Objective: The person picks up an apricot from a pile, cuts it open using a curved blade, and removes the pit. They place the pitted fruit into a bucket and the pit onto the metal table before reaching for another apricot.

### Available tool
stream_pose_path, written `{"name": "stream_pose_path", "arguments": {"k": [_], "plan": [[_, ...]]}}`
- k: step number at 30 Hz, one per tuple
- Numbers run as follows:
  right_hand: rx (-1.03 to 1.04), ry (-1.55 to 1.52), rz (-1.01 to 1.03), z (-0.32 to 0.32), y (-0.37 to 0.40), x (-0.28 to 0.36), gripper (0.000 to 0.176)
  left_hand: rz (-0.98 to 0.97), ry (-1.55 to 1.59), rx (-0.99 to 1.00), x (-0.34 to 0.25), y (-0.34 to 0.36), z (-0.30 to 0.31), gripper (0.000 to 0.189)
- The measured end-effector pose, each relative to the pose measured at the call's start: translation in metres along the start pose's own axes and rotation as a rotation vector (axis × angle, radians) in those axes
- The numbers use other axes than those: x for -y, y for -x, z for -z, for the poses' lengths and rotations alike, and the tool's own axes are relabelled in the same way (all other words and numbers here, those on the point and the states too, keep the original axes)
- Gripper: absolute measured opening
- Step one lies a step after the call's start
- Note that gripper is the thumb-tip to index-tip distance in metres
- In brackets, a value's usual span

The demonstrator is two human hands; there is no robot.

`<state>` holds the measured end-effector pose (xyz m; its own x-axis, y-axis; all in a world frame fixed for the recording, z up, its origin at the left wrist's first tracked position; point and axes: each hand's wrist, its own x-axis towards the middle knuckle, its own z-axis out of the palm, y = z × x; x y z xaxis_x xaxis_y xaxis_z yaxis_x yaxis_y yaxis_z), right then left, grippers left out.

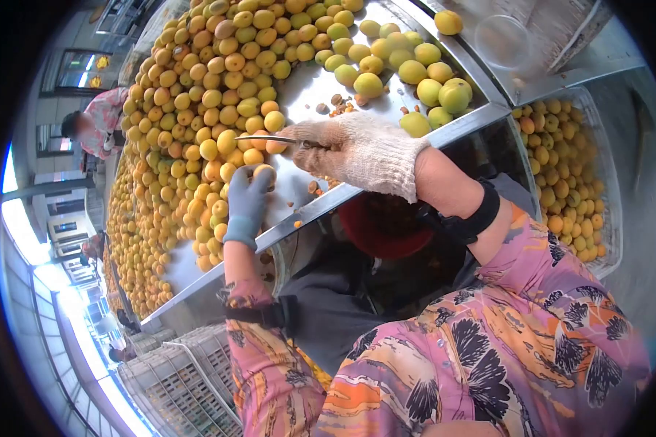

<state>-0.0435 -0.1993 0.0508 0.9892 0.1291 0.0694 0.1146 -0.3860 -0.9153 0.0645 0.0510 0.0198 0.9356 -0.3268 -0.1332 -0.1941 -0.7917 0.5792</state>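
Observation:
My left hand, in a blue-grey glove, is closed around an apricot at the near edge of the fruit heap. In a soiled white knit glove, my right hand grips a thin curved knife, whose blade points left above the fruit. The knife's handle is mostly hidden in the fist. Yellow-orange apricots are piled over the metal table. Greener fruit lies beyond my right hand, and pits and brown scraps are scattered on the metal between.
A raised metal rim edges the table. Below it, between my legs, stands a red bucket. A crate of apricots is at right; stacked plastic crates stand lower left. A clear round container sits upper right. Another person works across the heap.

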Motion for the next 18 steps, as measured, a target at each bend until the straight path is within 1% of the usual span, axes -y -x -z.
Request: {"name": "stream_pose_path", "arguments": {"k": [1, 2, 3, 4, 5, 6, 7, 8, 9, 10, 11, 13, 14, 15, 17, 18], "plan": [[-0.010, 0.006, 0.000, -0.003, 0.000, 0.000, 0.040, 0.225, 0.554, 0.048, -0.013, 0.005, 0.001, 0.027], [-0.070, -0.138, -0.002, -0.007, 0.001, 0.003, 0.039, 0.217, 0.884, 0.062, -0.023, 0.011, -0.003, 0.031], [-0.129, -0.281, 0.000, -0.011, 0.001, 0.005, 0.037, 0.200, 0.887, 0.064, -0.035, 0.017, -0.006, 0.031], [-0.168, -0.288, 0.025, -0.016, -0.001, 0.003, 0.036, 0.141, 1.083, 0.121, -0.046, 0.024, -0.009, 0.037], [-0.150, -0.255, 0.027, -0.010, 0.004, 0.013, 0.042, 0.081, 1.277, 0.182, -0.053, 0.029, -0.012, 0.044], [-0.148, -0.244, -0.006, -0.013, 0.005, 0.015, 0.047, 0.049, 1.359, 0.219, -0.054, 0.031, -0.017, 0.049], [-0.147, -0.233, -0.041, -0.016, 0.006, 0.015, 0.052, 0.050, 1.432, 0.184, -0.056, 0.034, -0.025, 0.047], [-0.214, -0.081, -0.023, -0.024, 0.006, 0.009, 0.059, 0.022, 1.502, 0.236, -0.053, 0.035, -0.030, 0.047], [-0.208, -0.084, -0.039, -0.026, 0.010, 0.011, 0.059, -0.004, 1.573, 0.288, -0.060, 0.036, -0.034, 0.047], [-0.202, -0.086, -0.055, -0.028, 0.011, 0.012, 0.060, 0.093, 1.550, 0.066, -0.071, 0.040, -0.045, 0.046], [-0.194, -0.089, -0.071, -0.031, 0.012, 0.012, 0.061, 0.092, 1.557, 0.071, -0.064, 0.039, -0.051, 0.046], [-0.222, -0.047, -0.067, -0.041, 0.009, 0.006, 0.062, -0.116, 1.169, -0.047, -0.041, 0.039, -0.067, 0.044], [-0.250, -0.013, -0.058, -0.044, 0.008, 0.003, 0.063, 0.122, 1.505, -0.037, -0.070, 0.041, -0.061, 0.035], [-0.246, -0.009, -0.063, -0.044, 0.008, 0.005, 0.063, 0.128, 1.511, -0.037, -0.072, 0.042, -0.060, 0.035], [-0.218, -0.034, -0.106, -0.043, 0.008, 0.009, 0.064, 0.163, 1.651, 0.046, -0.071, 0.045, -0.062, 0.035], [-0.210, -0.031, -0.111, -0.043, 0.008, 0.010, 0.064, 0.170, 1.657, 0.042, -0.074, 0.047, -0.061, 0.035]]}}
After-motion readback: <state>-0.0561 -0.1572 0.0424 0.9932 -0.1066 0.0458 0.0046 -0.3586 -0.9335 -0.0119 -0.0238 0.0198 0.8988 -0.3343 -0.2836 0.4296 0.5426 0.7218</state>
